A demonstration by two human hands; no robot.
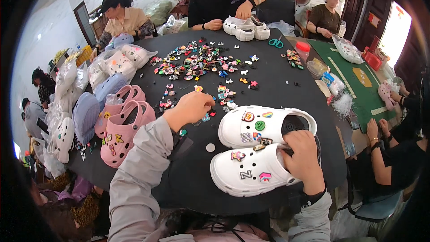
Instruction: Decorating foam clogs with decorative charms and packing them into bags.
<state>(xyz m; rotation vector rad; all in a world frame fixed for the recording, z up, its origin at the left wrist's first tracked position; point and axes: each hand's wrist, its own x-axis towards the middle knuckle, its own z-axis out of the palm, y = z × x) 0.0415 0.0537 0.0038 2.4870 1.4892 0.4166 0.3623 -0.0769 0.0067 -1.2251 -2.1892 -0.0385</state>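
Observation:
Two white clogs lie side by side before me, toes to the left. The far clog (230, 125) bears several charms, among them a rainbow heart and a green disc. On the near clog (228, 177) are a letter charm, a pink figure and a pink-and-white charm. My right hand (305, 156) grips the near clog at its foot opening, fingers reaching inside. Left of the far clog, my left hand (190, 107) is closed, fingertips together beside some loose shoe charms (224, 95); anything between them is hidden.
A wide heap of charms (197, 60) covers the black table's (277, 85) middle. Pink clogs (127, 132), blue clogs (87, 112) and bagged clogs (118, 65) line the left side. Across the table, a co-worker handles white clogs (246, 28) near teal scissors (276, 42). Other people sit around.

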